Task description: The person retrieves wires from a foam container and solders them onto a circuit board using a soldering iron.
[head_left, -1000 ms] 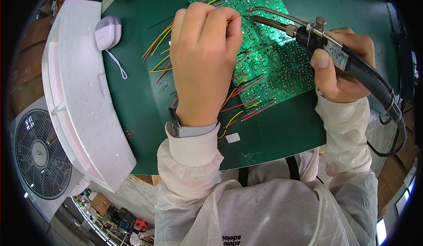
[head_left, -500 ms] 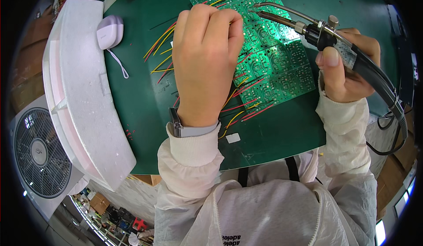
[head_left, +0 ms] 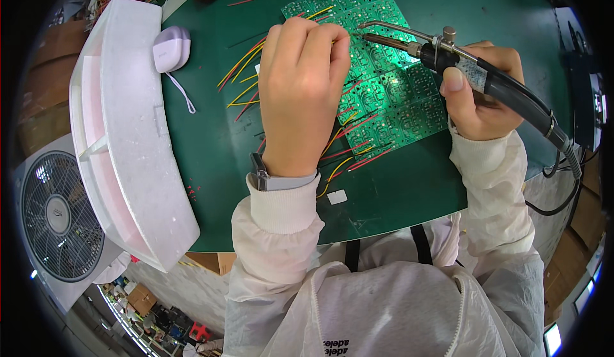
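Note:
My right hand (head_left: 481, 92) grips a soldering iron (head_left: 441, 60) with a black handle and a thin curved metal tube running along its barrel. The iron's tip points left, over the green circuit board panel (head_left: 400, 111) and close to my left fingertips. My left hand (head_left: 300, 88) is closed in a pinch above the panel's left part; what the fingertips hold is hidden. Red, yellow and black wires (head_left: 242, 60) stick out on the left of this hand. More wires (head_left: 358, 155) hang off the panel's near left edge.
A white foam box (head_left: 137, 133) stands along the table's left side, beside a lilac case with a strap (head_left: 171, 49). A small white piece (head_left: 337, 196) lies near the front of the green table (head_left: 409, 194). The iron's black cable (head_left: 566, 194) loops down at right. A fan (head_left: 61, 213) stands far left.
The soldering iron has moved left and slightly nearer, its tip now closer to my left fingertips. My left hand keeps its pinch in nearly the same place. The whole view has shifted slightly.

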Demonstrator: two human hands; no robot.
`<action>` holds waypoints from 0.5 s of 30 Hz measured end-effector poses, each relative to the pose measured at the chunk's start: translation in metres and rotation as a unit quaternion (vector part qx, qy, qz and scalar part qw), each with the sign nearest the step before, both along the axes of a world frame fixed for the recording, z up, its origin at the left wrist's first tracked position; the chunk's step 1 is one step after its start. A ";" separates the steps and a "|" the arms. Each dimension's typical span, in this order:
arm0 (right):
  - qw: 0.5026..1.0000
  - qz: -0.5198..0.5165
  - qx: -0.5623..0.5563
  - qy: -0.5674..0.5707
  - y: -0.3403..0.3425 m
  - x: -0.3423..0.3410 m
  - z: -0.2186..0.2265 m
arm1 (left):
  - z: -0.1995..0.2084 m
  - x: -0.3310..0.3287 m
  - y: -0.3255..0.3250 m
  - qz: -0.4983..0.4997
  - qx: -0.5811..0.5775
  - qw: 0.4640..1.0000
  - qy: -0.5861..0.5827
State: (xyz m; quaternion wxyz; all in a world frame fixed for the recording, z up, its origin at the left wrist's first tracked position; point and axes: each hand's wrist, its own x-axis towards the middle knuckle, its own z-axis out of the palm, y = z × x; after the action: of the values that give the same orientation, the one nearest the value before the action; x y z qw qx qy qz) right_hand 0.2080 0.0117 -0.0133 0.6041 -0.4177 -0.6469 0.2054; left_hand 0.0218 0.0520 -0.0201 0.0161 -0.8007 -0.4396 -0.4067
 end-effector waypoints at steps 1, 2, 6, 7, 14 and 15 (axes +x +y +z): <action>1.000 0.000 0.001 0.000 0.000 0.000 0.000 | 0.000 0.000 0.000 -0.001 0.002 1.000 -0.002; 1.000 0.002 0.002 -0.002 0.000 0.000 0.001 | 0.000 0.000 0.000 -0.002 0.003 1.000 -0.004; 1.000 0.006 0.011 -0.012 0.002 0.001 0.002 | -0.002 0.002 0.003 -0.011 0.030 0.999 -0.022; 1.000 0.006 0.011 -0.012 0.002 0.001 0.002 | -0.002 0.003 0.003 -0.012 0.031 0.999 -0.023; 1.000 0.020 0.012 -0.015 0.002 0.001 0.003 | 0.001 0.000 0.000 -0.003 0.009 1.000 0.001; 0.999 0.020 0.016 -0.020 0.002 0.001 0.003 | 0.001 0.000 0.001 -0.004 0.009 1.000 0.001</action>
State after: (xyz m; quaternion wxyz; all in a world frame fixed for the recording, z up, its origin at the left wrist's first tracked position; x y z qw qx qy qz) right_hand 0.2089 0.0137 -0.0102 0.5937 -0.3984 -0.6703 0.1988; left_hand 0.0221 0.0526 -0.0194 0.0224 -0.8025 -0.4329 -0.4101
